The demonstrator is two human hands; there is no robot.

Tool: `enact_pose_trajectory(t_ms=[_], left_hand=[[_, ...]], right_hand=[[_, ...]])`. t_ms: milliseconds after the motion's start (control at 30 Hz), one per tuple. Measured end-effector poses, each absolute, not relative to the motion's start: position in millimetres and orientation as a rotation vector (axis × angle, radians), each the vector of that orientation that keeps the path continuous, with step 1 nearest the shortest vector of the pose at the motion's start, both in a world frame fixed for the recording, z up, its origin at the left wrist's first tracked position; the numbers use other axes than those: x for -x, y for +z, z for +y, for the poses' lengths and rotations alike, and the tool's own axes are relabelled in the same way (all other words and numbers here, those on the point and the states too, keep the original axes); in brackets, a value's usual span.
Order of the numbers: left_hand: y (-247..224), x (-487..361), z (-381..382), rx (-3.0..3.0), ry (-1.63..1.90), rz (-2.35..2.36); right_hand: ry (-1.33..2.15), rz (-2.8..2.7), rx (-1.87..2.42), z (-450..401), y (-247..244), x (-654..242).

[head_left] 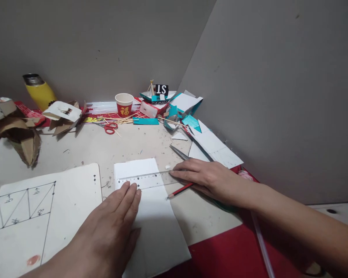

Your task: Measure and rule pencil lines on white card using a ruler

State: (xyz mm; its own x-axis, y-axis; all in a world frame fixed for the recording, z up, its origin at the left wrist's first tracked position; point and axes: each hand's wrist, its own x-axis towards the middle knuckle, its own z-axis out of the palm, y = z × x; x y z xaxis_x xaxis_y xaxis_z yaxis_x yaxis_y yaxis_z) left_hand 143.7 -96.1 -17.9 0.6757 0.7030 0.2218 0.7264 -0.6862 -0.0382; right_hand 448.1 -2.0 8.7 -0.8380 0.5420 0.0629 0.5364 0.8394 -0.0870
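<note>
So the clear ruler [149,180] lies crosswise on the white sheet [153,220], its long axis running from just under the flat, empty left hand [111,220] to the right hand [211,179], draped over a pencil [179,191], can't tell if gripping.

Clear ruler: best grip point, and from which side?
Probably the right end of the clear ruler, from the right, pinching across its long edges. It lies flat, but that end runs past the white sheet. The right hand rests there; the left hand covers the near edge farther left.
</note>
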Motion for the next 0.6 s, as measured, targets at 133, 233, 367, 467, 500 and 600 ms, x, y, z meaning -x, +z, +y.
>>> enact_pose_trajectory(t_ms=[133, 233, 367, 467, 500, 600], left_hand=[[-16.6, -144.5, -96.3, 2.761, -0.275, -1.195], [-17.0, -143.8, -97.1, 2.779, -0.270, -1.216], [-15.9, -144.3, -95.7, 2.796, -0.260, -1.243], [-12.5, -146.2, -94.4, 2.796, -0.251, -1.228], [-11.2, -146.8, -94.4, 2.796, -0.245, -1.222], [-7.6, -148.1, -95.0, 2.808, -0.213, -1.210]], right_hand=[[0.104, -2.927, 0.868, -1.6, 7.6, -448.5], [0.102, -2.933, 0.873, -2.3, 7.9, -448.5], [0.111, -2.925, 0.871, -3.0, 9.1, -448.3], [0.115, -2.923, 0.872, -2.6, 9.3, -448.0], [0.114, -2.923, 0.874, -2.5, 9.2, -447.8], [0.121, -2.915, 0.880, -2.5, 9.4, -447.4]])
